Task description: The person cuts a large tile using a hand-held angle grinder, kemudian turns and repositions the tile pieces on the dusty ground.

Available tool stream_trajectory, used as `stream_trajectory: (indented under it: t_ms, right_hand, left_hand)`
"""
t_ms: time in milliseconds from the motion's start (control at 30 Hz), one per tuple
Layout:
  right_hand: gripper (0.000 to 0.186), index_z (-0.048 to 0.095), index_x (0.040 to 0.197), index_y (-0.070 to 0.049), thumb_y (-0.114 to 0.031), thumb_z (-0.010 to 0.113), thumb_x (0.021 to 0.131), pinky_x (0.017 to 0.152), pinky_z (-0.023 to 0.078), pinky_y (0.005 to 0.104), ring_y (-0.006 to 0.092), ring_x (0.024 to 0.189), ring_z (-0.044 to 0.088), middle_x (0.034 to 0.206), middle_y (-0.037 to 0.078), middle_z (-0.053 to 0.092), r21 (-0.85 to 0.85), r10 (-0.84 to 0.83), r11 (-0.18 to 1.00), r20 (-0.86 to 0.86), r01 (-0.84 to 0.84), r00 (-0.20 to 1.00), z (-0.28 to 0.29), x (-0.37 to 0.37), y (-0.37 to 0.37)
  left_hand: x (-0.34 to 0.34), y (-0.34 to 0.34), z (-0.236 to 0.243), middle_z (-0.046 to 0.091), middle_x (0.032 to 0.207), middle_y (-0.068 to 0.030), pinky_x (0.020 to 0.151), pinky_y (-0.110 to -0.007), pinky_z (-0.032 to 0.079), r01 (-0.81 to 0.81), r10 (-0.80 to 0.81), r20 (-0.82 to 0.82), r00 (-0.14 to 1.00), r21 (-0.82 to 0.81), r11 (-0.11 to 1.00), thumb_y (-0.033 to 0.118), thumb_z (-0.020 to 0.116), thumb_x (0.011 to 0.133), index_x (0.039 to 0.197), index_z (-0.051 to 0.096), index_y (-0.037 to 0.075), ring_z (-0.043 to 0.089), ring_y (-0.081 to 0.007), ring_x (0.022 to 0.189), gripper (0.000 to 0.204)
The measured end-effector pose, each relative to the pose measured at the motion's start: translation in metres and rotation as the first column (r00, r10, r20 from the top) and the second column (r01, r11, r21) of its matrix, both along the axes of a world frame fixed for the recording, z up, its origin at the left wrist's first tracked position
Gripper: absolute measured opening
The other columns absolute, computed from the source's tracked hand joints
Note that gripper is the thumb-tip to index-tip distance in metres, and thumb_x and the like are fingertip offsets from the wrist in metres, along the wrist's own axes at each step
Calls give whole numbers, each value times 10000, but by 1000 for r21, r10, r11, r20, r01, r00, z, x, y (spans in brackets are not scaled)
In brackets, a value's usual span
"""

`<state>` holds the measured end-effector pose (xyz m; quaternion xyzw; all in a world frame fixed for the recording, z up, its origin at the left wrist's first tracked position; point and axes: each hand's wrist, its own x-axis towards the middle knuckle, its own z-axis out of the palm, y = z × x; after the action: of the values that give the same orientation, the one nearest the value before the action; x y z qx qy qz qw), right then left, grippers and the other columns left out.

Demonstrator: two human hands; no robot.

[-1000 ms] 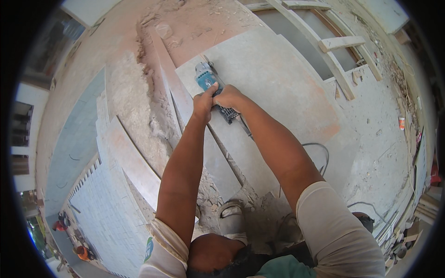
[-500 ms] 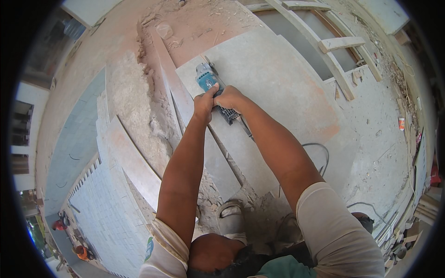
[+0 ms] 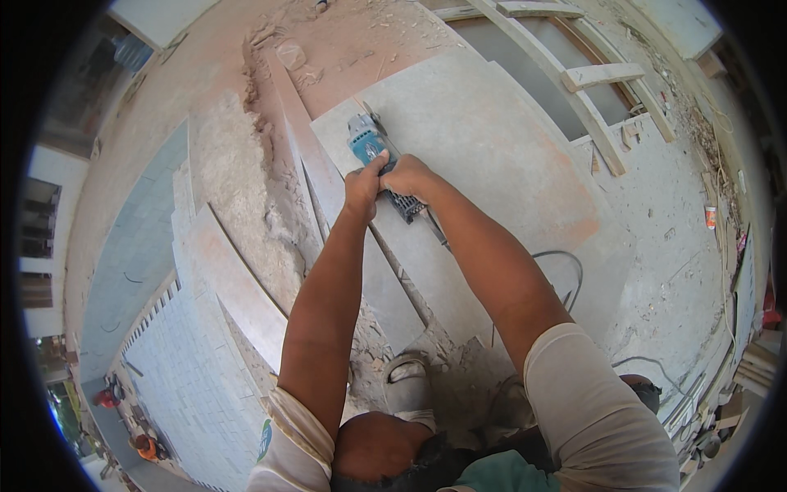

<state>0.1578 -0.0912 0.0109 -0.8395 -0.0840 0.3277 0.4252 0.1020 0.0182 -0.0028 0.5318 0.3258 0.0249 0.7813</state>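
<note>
Both my hands are closed round a teal and black angle grinder (image 3: pixel 371 148), its metal head pointing away from me. My left hand (image 3: pixel 362 187) grips the body from the left side. Close beside it, my right hand (image 3: pixel 407 176) wraps the black rear part, and the vented tail sticks out below. Under the tool lies a large grey slab (image 3: pixel 484 123), dusted reddish in places; the grinder's head is over its left part. The disc is mostly hidden by the head. A narrow cut strip (image 3: pixel 385 303) lies along the slab's left edge, with a dark gap between them.
A dark cord (image 3: pixel 566 261) loops over the slab toward the right. Wooden beams (image 3: pixel 574 102) stand at the far right. Broken concrete (image 3: pixel 238 180) borders the strips on the left, beside a pale tiled surface (image 3: pixel 197 369). Two people (image 3: pixel 146 447) crouch at the lower left. My shoe (image 3: pixel 407 385) rests on rubble.
Almost nothing differs. The grinder and both hands have shifted very slightly toward the right and nearer to me, with the same grip.
</note>
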Motion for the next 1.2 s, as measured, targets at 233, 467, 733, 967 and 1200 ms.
stream_trajectory:
  t_ms: [233, 467, 733, 967, 1200]
  right_hand:
    - [512, 672, 955, 142, -225, 802, 622, 708, 515, 369, 289, 817, 677, 922, 231, 686, 3, -9, 1000, -22, 9, 1000, 0, -2, -2]
    - [504, 689, 979, 101, -246, 781, 626, 766, 526, 370, 317, 888, 691, 971, 245, 690, -23, 6, 1000, -19, -6, 1000, -5, -2, -4]
    - [508, 668, 964, 146, -216, 796, 632, 701, 516, 368, 290, 808, 684, 923, 232, 690, -7, 4, 1000, -18, -4, 1000, -1, -7, -10]
    - [484, 686, 973, 111, -226, 767, 634, 762, 524, 378, 327, 888, 691, 967, 257, 690, -20, -2, 1000, -13, 1, 1000, -5, -12, -13]
    - [480, 688, 980, 96, -235, 749, 639, 798, 521, 381, 340, 938, 689, 993, 269, 685, -11, 5, 1000, -31, -5, 1000, -1, -14, -17]
  left_hand:
    - [-1, 0, -6, 678, 910, -160, 711, -319, 526, 0, 0, 5, 1000, -7, 1000, 278, 768, 813, 1011, 612, -156, 658, -213, 749, 502]
    - [-3, -3, -5, 677, 920, -155, 729, -334, 526, 17, -17, -5, 1000, 5, 1000, 290, 760, 826, 1038, 602, -144, 660, -215, 765, 508]
    - [-6, -5, -5, 673, 951, -141, 737, -353, 525, 51, -51, -25, 998, 1, 999, 301, 744, 853, 1079, 592, -112, 659, -215, 794, 495]
    - [-11, -9, -7, 675, 924, -130, 729, -335, 520, 38, -38, -28, 999, 11, 999, 296, 742, 854, 1067, 597, -104, 657, -205, 786, 475]
    - [-14, -14, -6, 679, 907, -171, 723, -320, 528, 1, -1, 2, 1000, 17, 1000, 294, 769, 806, 996, 608, -163, 664, -220, 750, 521]
